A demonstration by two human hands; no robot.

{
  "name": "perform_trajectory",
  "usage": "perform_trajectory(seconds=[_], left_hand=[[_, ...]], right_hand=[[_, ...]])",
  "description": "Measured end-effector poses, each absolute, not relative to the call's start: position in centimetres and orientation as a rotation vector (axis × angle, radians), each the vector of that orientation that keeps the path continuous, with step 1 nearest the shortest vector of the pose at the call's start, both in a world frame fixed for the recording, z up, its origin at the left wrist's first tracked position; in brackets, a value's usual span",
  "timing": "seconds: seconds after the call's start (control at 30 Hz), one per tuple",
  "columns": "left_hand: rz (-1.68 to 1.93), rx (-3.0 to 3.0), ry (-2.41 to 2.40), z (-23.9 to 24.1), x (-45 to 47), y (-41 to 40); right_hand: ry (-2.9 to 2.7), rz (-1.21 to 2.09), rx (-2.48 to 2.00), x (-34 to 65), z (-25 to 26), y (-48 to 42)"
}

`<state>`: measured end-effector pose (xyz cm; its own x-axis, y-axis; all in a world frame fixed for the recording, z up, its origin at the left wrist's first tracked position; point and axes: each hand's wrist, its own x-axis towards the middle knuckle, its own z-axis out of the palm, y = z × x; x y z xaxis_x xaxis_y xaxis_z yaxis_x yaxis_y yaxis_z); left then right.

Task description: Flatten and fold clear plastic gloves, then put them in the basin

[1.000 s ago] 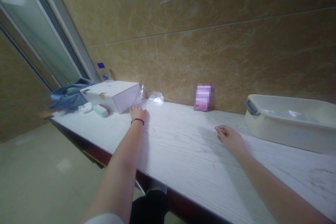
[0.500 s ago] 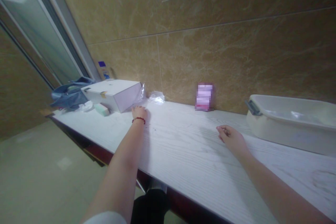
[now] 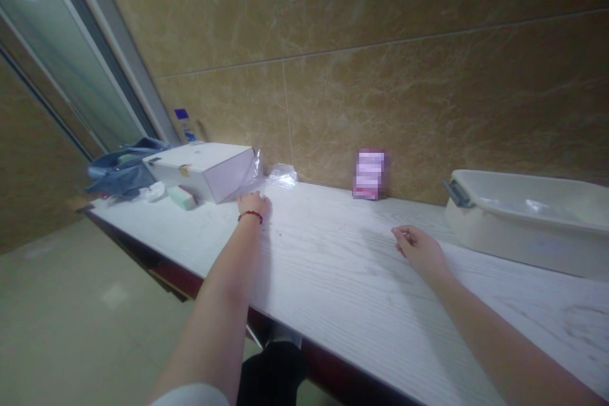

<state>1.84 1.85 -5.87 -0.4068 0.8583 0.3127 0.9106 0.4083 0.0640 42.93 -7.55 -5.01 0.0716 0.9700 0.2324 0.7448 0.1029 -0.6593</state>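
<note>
My left hand (image 3: 254,203) lies on the white wood-grain table (image 3: 314,266), fingers stretched forward and spread a little, with a red bead bracelet (image 3: 250,216) at the wrist. Just beyond its fingertips are the right side of a white box (image 3: 204,168) and a clear plastic bag (image 3: 282,176). I see nothing in that hand. My right hand (image 3: 419,249) is held over the table, thumb and fingers curled together in a loose pinch, with no object showing between them. It is left of a cream plastic tub (image 3: 528,241) and apart from it.
A blurred pink-purple upright thing (image 3: 369,174) leans at the tiled wall (image 3: 380,95). At left are a blue bag (image 3: 118,171), a pale green and white block (image 3: 181,197), crumpled white material (image 3: 155,191) and a blue-capped bottle (image 3: 185,125). The table's front edge (image 3: 280,318) runs diagonally.
The view has shifted very slightly. Both hands keep the same place and pose, and the things on the table have not moved.
</note>
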Motion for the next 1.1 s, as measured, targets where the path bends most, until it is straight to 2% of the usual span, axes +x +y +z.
perform_trajectory(seconds=[0.37, 0.73, 1.1], left_hand=[[-0.308, -1.507, -2.457, -6.1, 1.4, 2.7], [-0.674, -1.276, -2.468, -5.5, 0.8, 1.8], [-0.926, -1.364, -2.396, -4.0, 0.5, 0.7]], right_hand=[[-1.716, 0.416, -1.686, 43.0, -5.0, -7.7], [-1.708, 0.447, -1.680, 42.9, -4.8, -7.8], [-1.696, 0.447, -1.620, 43.2, -5.4, -7.6]])
